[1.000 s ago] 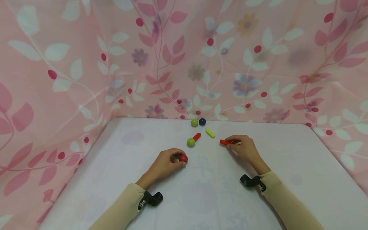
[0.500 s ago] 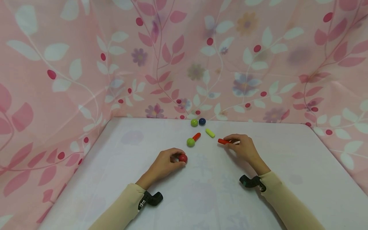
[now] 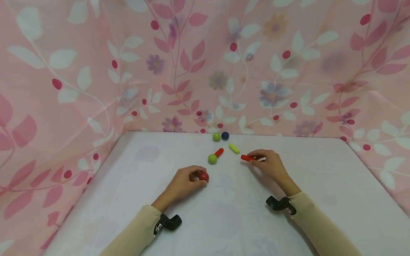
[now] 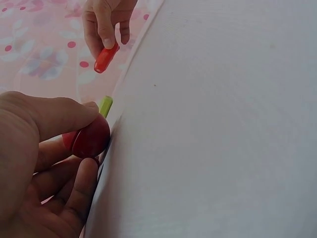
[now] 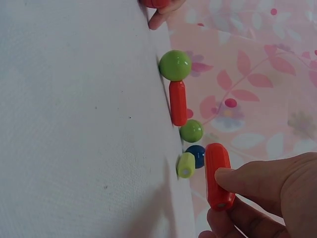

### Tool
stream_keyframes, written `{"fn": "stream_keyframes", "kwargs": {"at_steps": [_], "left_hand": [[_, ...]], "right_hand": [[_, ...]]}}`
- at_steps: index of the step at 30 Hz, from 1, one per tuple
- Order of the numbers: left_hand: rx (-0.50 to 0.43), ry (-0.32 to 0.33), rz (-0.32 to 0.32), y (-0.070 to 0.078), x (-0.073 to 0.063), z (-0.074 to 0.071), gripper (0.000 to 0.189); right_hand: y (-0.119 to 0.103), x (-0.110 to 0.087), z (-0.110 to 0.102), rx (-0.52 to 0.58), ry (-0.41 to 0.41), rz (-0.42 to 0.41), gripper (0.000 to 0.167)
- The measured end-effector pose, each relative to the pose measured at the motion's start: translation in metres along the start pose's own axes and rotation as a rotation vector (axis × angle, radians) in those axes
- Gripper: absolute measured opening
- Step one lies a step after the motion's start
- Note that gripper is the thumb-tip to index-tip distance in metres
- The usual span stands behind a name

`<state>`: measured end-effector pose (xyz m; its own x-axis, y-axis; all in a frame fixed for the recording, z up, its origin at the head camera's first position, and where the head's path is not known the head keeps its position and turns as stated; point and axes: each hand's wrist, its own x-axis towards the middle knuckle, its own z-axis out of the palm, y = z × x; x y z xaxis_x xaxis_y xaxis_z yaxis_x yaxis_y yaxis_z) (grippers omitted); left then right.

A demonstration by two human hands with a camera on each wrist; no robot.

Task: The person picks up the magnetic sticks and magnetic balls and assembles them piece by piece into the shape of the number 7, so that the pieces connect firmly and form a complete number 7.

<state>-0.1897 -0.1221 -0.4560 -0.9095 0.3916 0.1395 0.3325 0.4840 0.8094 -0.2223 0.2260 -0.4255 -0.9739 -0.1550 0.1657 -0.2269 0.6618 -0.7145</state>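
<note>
My left hand [image 3: 183, 184] pinches a glossy red ball [image 3: 204, 176] between thumb and fingers, low over the white table; the left wrist view shows a groove across the ball [image 4: 92, 137]. To the right, my right hand [image 3: 272, 165] holds a red rod [image 3: 246, 158] by thumb and fingertips. Seen from the right wrist, that faceted rod [image 5: 216, 168] has a grey dot on its end and is raised off the tabletop. Between and beyond the hands lies a green ball [image 3: 212, 159] touching the end of another red rod [image 3: 219, 153]. A yellow-green rod [image 3: 234, 148] lies nearby, apart.
Near the table's back edge a second green ball [image 3: 216, 137] sits beside a dark blue ball [image 3: 225, 135]. Behind the white table [image 3: 153, 241] hangs a pink floral cloth [image 3: 205, 85]. Each wrist wears a black camera mount [image 3: 171, 222].
My right hand has shifted slightly left with the red rod, toward the middle of the table. The left hand and its red ball stay in place, as do the loose pieces.
</note>
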Motion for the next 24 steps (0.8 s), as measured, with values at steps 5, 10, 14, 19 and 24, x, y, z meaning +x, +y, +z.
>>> {"fn": "stream_keyframes", "kwargs": {"at_steps": [5, 10, 14, 19, 24], "left_hand": [[0.003, -0.006, -0.017, 0.001, 0.001, -0.001, 0.036], [0.013, -0.008, -0.021, 0.002, 0.001, -0.001, 0.036], [0.017, -0.013, -0.022, 0.003, 0.001, -0.001, 0.036], [0.012, -0.013, -0.020, 0.002, 0.001, -0.001, 0.036], [-0.006, 0.009, -0.018, 0.000, 0.000, -0.001, 0.033]], "right_hand": [[-0.001, 0.001, 0.001, -0.004, 0.002, -0.002, 0.023], [-0.004, 0.000, 0.003, 0.012, 0.003, -0.020, 0.022], [-0.006, -0.002, 0.006, 0.039, -0.023, -0.028, 0.022], [-0.014, -0.003, 0.010, 0.080, -0.053, -0.024, 0.023], [-0.022, -0.005, 0.014, 0.099, -0.075, -0.025, 0.023]]}}
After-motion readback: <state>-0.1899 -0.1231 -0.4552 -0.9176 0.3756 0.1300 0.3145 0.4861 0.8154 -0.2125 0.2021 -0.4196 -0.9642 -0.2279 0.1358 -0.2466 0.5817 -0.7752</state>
